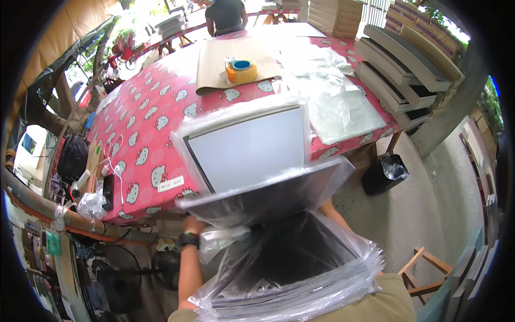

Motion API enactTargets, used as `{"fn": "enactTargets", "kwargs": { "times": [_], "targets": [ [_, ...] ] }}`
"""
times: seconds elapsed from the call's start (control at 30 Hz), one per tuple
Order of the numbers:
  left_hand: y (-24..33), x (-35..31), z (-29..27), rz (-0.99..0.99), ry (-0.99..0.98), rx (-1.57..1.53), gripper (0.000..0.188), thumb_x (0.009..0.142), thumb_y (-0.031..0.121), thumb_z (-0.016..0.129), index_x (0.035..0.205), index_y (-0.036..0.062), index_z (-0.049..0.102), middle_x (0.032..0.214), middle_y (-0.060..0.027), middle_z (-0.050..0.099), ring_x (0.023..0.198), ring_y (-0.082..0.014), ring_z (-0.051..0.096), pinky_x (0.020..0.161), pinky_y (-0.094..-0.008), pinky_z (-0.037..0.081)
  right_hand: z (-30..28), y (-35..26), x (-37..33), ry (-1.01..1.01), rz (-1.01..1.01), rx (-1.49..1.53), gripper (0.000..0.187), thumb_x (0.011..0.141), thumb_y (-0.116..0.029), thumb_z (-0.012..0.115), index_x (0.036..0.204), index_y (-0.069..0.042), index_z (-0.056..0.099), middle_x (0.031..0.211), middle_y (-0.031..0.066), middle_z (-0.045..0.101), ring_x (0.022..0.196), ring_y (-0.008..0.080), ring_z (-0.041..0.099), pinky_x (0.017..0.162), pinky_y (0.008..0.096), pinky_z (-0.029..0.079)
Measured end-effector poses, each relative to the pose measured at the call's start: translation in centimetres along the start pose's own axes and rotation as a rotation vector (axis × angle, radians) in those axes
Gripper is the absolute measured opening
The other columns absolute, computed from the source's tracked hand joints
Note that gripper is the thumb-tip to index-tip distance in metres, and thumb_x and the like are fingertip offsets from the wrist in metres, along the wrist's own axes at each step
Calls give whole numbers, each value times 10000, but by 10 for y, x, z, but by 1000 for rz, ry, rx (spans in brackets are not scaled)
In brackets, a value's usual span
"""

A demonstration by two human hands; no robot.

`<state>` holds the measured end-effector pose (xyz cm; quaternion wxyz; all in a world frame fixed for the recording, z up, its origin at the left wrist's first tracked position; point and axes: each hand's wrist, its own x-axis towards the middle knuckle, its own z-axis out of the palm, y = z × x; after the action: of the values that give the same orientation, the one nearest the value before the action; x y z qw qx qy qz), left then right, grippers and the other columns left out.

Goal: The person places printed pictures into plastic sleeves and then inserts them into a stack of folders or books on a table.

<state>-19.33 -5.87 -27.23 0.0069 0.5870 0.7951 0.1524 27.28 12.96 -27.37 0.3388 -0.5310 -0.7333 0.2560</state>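
A flat dark frame in clear plastic (268, 197) is tilted up over the table's near edge. My left hand (194, 224), with a dark band at the wrist, is closed at its lower left corner, the fingertips partly hidden. My right forearm (335, 216) reaches behind its right side, where the right hand is hidden. Close against my body is a stack of plastic-wrapped flat frames (289, 290), with a dark face on top. Just beyond the tilted frame, a white-faced frame with a dark border (249, 147) lies on the table in plastic.
Brown cardboard (212, 67) bears an orange tape roll (242, 71). Clear plastic sleeves (343, 112) spread over the pink patterned tablecloth (142, 121). Stacked panels (399, 70) stand at right, above a black bin (383, 174). A wooden stool (426, 271) is lower right. Another person (225, 16) stands beyond the table.
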Motion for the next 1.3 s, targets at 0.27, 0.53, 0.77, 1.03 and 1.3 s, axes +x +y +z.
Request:
{"fn": "enactTargets", "kwargs": {
  "times": [0.27, 0.53, 0.77, 1.03, 1.3],
  "targets": [
    [67, 20, -330, -9, 1134, -55, 293, 749, 10, 573, 1038, -6, 535, 1022, -106, 566, 914, -232, 544, 820, -334, 415, -102, -154, 42, -528, 463, 1414, 388, 921, -347, 338, 1129, -46, 467, 1050, 44, 557, 909, 148, 535, 809, 279, 403],
    [187, 6, -346, 210, 1049, -1073, 276, 818, 110, 555, 1048, -24, 479, 652, -13, 454, 444, -38, 312, 416, -181, 250, -37, -103, 0, -1314, 131, 217, 425, 875, -367, 449, 1166, -65, 517, 1194, 84, 511, 1109, 206, 448, 953, 275, 299],
    [231, 25, -308, 417, 364, -1239, 269, 839, 209, 548, 984, -3, 466, 595, -5, 420, 413, -40, 315, 383, -190, 280, -96, -221, 48, -1328, -475, 572, 514, 852, -385, 489, 1213, -22, 451, 1290, 142, 399, 1213, 275, 343, 1006, 355, 245],
    [261, 36, -292, 306, 100, -1673, 265, 807, 142, 555, 989, -41, 498, 620, -24, 447, 450, -60, 388, 443, -222, 363, -8, -143, 7, -1706, -415, 280, 565, 890, -429, 351, 1310, -55, 297, 1388, 141, 203, 1283, 274, 180, 1044, 356, 130],
    [252, 57, -235, 52, -19, -1760, 390, 882, 210, 445, 1194, -22, 425, 1145, -116, 502, 1052, -161, 452, 883, -259, 355, -92, -255, 89, -649, -258, 356, 142, 759, -152, 593, 793, -15, 576, 690, 70, 560, 673, 160, 535, 630, 272, 428]
  ]
}}
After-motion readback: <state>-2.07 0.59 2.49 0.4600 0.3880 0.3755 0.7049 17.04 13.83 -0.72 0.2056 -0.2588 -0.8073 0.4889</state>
